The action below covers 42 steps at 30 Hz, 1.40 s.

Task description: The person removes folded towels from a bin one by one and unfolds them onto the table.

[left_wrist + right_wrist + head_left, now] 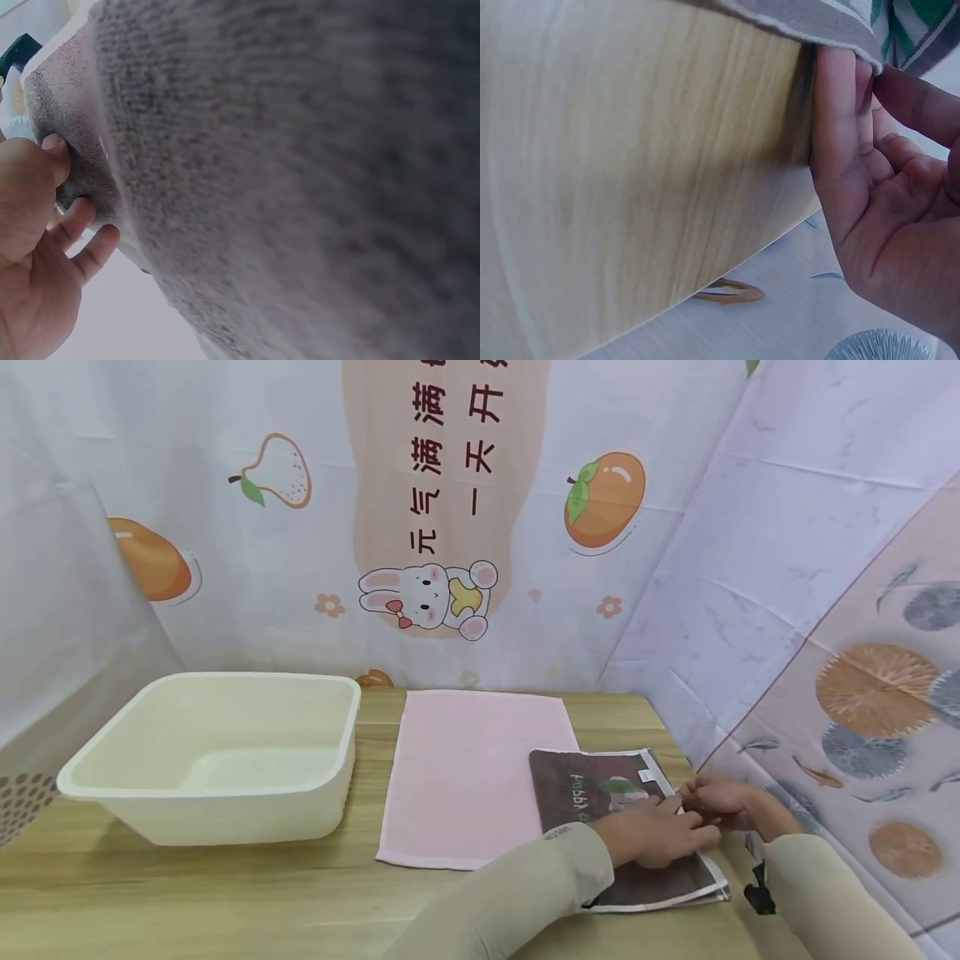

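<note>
A dark brown towel (570, 777) with a pale border, a small white tag and green embroidered lettering lies folded at the right of the table. My left hand (656, 833) lies across its right part, fingers bent at the border; in the left wrist view, the left hand (37, 247) has its thumb and fingertips on the cloth. At the towel's right edge, my right hand (723, 802) pinches the border. Close up, the right hand (900, 195) has thumb and fingers at the cloth's edge (810, 30), just over the wooden surface.
A pink towel (472, 777) lies flat in the middle, partly under the brown one. To the left stands a cream plastic basin (232, 818) on the wooden table (225, 893). Printed curtains (637, 610) border the table at the back and right.
</note>
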Tool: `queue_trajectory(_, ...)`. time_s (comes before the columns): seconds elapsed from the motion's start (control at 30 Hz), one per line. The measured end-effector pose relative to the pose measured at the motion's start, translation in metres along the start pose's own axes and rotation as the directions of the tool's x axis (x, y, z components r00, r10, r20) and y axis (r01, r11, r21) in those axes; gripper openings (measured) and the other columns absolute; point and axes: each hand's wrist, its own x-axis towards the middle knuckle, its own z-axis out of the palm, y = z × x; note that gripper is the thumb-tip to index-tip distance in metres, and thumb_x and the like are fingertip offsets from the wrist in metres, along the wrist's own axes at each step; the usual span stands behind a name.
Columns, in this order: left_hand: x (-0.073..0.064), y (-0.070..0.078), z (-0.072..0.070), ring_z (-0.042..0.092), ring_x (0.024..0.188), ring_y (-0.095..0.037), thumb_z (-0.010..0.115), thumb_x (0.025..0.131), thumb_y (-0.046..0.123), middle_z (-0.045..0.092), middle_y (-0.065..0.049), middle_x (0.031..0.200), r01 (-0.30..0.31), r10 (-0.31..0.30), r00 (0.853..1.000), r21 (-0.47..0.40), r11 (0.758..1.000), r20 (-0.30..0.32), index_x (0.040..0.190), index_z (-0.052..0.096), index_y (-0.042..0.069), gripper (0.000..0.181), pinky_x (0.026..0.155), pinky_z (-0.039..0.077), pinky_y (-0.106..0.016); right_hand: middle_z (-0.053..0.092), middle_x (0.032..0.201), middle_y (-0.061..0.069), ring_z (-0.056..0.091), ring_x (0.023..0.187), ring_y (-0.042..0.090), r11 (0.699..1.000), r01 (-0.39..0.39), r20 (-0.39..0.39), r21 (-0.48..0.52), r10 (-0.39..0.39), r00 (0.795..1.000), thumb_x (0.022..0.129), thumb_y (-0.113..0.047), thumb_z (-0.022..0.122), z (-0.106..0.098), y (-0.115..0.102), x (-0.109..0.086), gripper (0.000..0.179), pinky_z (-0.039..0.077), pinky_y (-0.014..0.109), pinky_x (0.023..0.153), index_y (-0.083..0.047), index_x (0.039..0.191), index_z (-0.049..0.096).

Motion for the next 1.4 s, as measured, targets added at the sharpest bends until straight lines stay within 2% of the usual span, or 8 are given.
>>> queue_trajectory(0.17, -0.005, -0.006, -0.002, 0.032, 0.135, -0.005, 0.032, 0.110, 0.043, 0.036, 0.021, 0.144, 0.008, -0.005, 0.998, 0.052, 0.999, -0.056, 0.147, 0.037, 0.045, 0.037, 0.103, 0.040, -0.024, 0.064, 0.085, 0.007, 0.062, 0.074, 0.018, 0.999, -0.035, -0.014, 0.021, 0.036, 0.999, 0.100, -0.001, 0.039, 0.002, -0.002, -0.002, 0.021, 0.055, 0.033, 0.066, 0.000, 0.098, 0.061)
queue_trajectory(0.47, -0.014, -0.019, -0.004, 0.041, 0.122, -0.003, 0.038, 0.110, 0.042, 0.050, 0.019, 0.127, -0.035, 0.043, 0.984, 0.046, 0.998, -0.170, 0.127, 0.056, 0.038, 0.025, 0.093, 0.043, -0.019, 0.066, 0.085, 0.011, 0.064, 0.074, 0.020, 0.998, -0.064, -0.058, 0.007, 0.064, 0.996, 0.096, 0.000, 0.042, 0.004, -0.002, -0.001, 0.018, 0.057, 0.033, 0.064, -0.002, 0.093, 0.059)
queue_trajectory(0.73, -0.038, -0.033, -0.011, 0.046, 0.111, -0.007, 0.046, 0.106, 0.036, 0.055, 0.016, 0.119, -0.097, 0.120, 0.950, 0.092, 0.991, -0.290, 0.123, 0.059, 0.030, 0.023, 0.093, 0.040, -0.017, 0.066, 0.085, 0.009, 0.065, 0.079, 0.022, 0.995, -0.097, -0.105, -0.004, 0.096, 0.990, 0.100, -0.002, 0.041, 0.006, -0.006, -0.002, 0.016, 0.058, 0.038, 0.068, -0.002, 0.096, 0.057)
queue_trajectory(0.83, -0.049, -0.042, -0.009, 0.049, 0.108, -0.006, 0.047, 0.105, 0.034, 0.057, 0.015, 0.114, -0.129, 0.158, 0.929, 0.106, 0.986, -0.335, 0.119, 0.061, 0.027, 0.021, 0.095, 0.038, -0.019, 0.066, 0.085, 0.009, 0.066, 0.078, 0.022, 0.996, -0.093, -0.096, -0.011, 0.091, 0.991, 0.104, -0.005, 0.043, 0.007, -0.007, -0.002, 0.017, 0.058, 0.038, 0.068, -0.003, 0.094, 0.057)
queue_trajectory(0.97, -0.068, -0.056, -0.005, 0.050, 0.097, -0.005, 0.047, 0.104, 0.030, 0.054, 0.013, 0.102, -0.176, 0.216, 0.891, 0.135, 0.975, -0.400, 0.112, 0.061, 0.023, 0.018, 0.096, 0.035, -0.023, 0.065, 0.085, 0.007, 0.065, 0.077, 0.020, 0.996, -0.087, -0.073, -0.007, 0.086, 0.994, 0.105, -0.007, 0.047, 0.007, -0.007, -0.001, 0.017, 0.058, 0.036, 0.067, -0.004, 0.093, 0.059)
queue_trajectory(1.03, -0.083, -0.063, -0.005, 0.048, 0.091, -0.006, 0.047, 0.103, 0.028, 0.053, 0.013, 0.098, -0.181, 0.220, 0.879, 0.131, 0.975, -0.422, 0.111, 0.061, 0.022, 0.017, 0.093, 0.035, -0.024, 0.066, 0.085, 0.007, 0.065, 0.077, 0.020, 0.997, -0.083, -0.065, -0.007, 0.082, 0.995, 0.105, -0.008, 0.048, 0.007, -0.006, -0.001, 0.018, 0.058, 0.036, 0.067, -0.003, 0.093, 0.059)
queue_trajectory(1.2, -0.122, -0.076, -0.007, 0.044, 0.086, -0.007, 0.045, 0.104, 0.025, 0.053, 0.011, 0.095, -0.171, 0.212, 0.868, 0.132, 0.976, -0.449, 0.109, 0.061, 0.022, 0.017, 0.087, 0.036, -0.024, 0.067, 0.086, 0.008, 0.065, 0.076, 0.020, 0.995, -0.096, -0.085, -0.022, 0.094, 0.992, 0.106, -0.008, 0.048, 0.008, -0.007, -0.002, 0.017, 0.059, 0.034, 0.066, -0.003, 0.094, 0.059)
queue_trajectory(1.4, -0.166, -0.083, 0.009, 0.043, 0.084, -0.009, 0.044, 0.104, 0.024, 0.054, 0.010, 0.094, -0.192, 0.226, 0.858, 0.121, 0.974, -0.461, 0.107, 0.062, 0.020, 0.018, 0.085, 0.036, -0.025, 0.067, 0.087, 0.007, 0.065, 0.078, 0.021, 0.993, -0.113, -0.101, -0.024, 0.110, 0.989, 0.105, -0.007, 0.048, 0.008, -0.008, -0.001, 0.015, 0.059, 0.034, 0.066, -0.004, 0.095, 0.059)
